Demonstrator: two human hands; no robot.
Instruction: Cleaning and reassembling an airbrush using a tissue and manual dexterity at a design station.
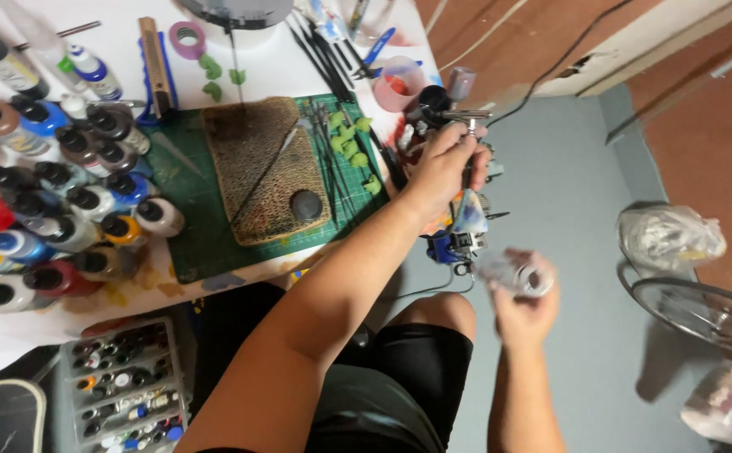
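beside table edge, left hand (441, 164) around airbrush (458, 117)

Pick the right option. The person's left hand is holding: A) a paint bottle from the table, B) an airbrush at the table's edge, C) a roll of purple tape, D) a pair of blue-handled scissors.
B: the left hand is closed around the airbrush beside the green cutting mat, while the right hand holds a small clear container lower down, off the table.
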